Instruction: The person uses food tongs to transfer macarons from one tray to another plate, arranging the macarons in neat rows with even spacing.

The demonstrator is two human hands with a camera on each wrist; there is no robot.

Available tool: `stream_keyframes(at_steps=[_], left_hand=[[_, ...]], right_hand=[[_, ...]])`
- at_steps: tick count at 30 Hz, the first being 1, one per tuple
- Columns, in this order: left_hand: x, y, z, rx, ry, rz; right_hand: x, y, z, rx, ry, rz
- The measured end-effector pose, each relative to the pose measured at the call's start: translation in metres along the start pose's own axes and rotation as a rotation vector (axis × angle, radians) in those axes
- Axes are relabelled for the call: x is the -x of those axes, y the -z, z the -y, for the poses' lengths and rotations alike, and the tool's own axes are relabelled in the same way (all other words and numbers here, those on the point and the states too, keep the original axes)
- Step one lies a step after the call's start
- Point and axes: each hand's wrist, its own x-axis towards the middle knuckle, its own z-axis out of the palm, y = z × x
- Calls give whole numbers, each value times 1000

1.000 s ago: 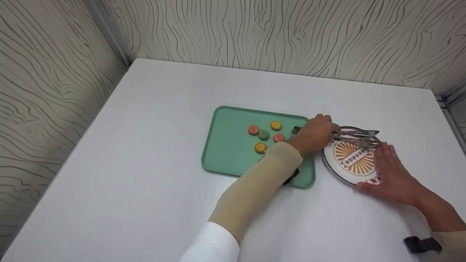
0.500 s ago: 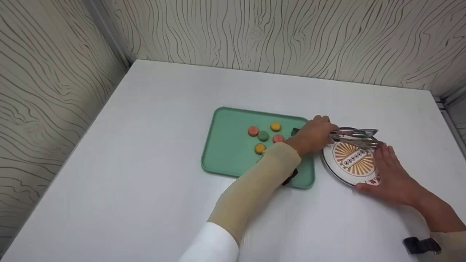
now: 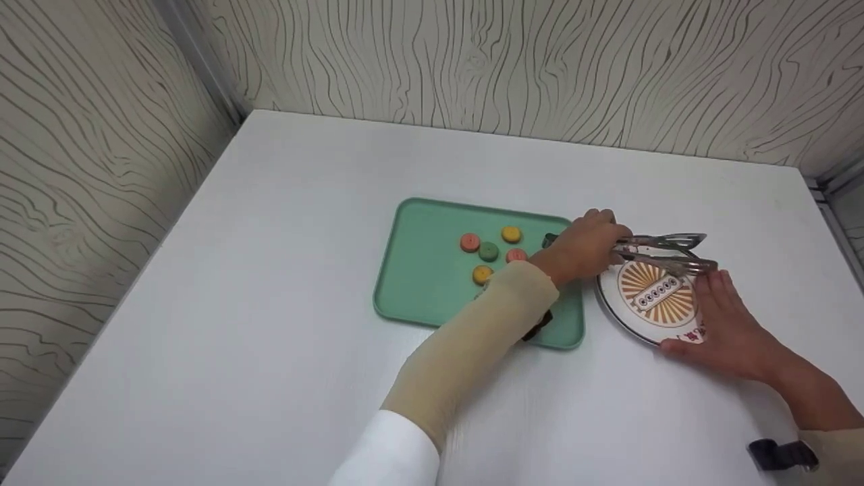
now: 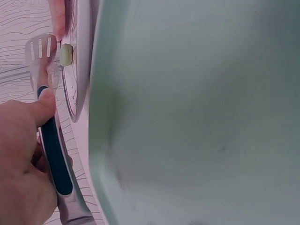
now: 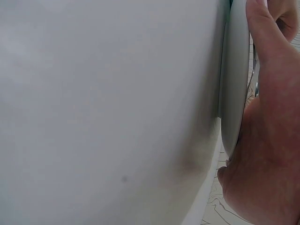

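Observation:
My left hand (image 3: 586,246) grips a pair of metal tongs (image 3: 665,251) with a dark blue handle inlay (image 4: 56,152). The slotted tips are spread apart over the round white plate (image 3: 624,314), which bears an orange sunburst print. A pale green macaron (image 4: 66,55) is on the plate beside the tongs' tip in the left wrist view; the tongs mostly hide it in the head view. My right hand (image 3: 736,331) holds the plate's near right rim, thumb at the front and fingers along the right side, close to the tongs' tips.
Left of the plate lies a green tray (image 3: 425,270) with several pink, yellow and green macarons, including a green one (image 3: 489,252). My left forearm crosses the tray's right part and hides some of it. Wood-grain patterned walls (image 3: 472,61) bound the white table (image 3: 270,270).
The tongs' arms, closer together before, now stand wider apart over the plate. My right hand and the plate stay in place.

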Motion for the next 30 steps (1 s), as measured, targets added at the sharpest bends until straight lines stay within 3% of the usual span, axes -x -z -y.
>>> stream_keyframes(at_steps=[15, 22, 30], left_hand=[[6, 10, 3, 23, 4, -12], [10, 15, 4, -7, -40, -27], [15, 19, 6, 5, -24, -19]], right_hand=[[1, 2, 4, -20, -47, 27], [1, 2, 4, -21, -55, 33], [1, 1, 3, -18, -55, 36]])
